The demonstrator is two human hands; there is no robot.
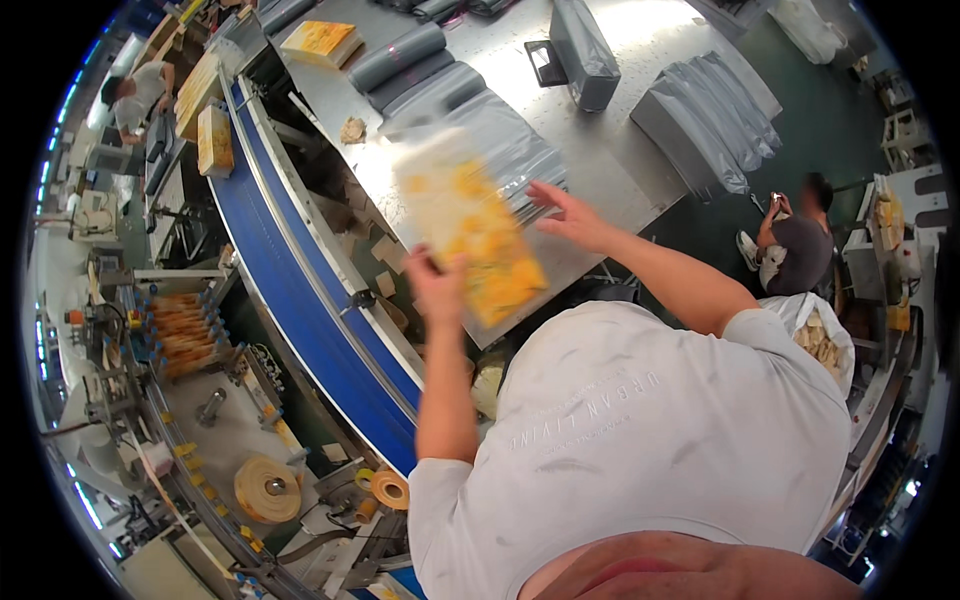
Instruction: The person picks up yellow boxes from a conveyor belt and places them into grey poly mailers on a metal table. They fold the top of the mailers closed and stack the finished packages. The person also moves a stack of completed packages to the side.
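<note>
A flat, rectangular pack with a yellow flower print (490, 240) is tilted in front of me, smeared by motion, over the near edge of the metal table. My left hand (437, 288) is at its left edge with the fingers bent; blur hides whether they grip it. To the right of the pack, my right hand (575, 218) has its fingers spread and holds nothing. Just beyond that hand lies a pile of grey plastic bags (500, 130), partly covered by the pack.
The metal table (640, 190) carries grey rolls (398, 55), stacked grey-wrapped bundles (700, 120) and a printed block (322, 43). A blue conveyor belt (290, 290) runs along my left, bearing another block (215, 142). One person (800, 235) crouches at right; another (145, 95) is far left.
</note>
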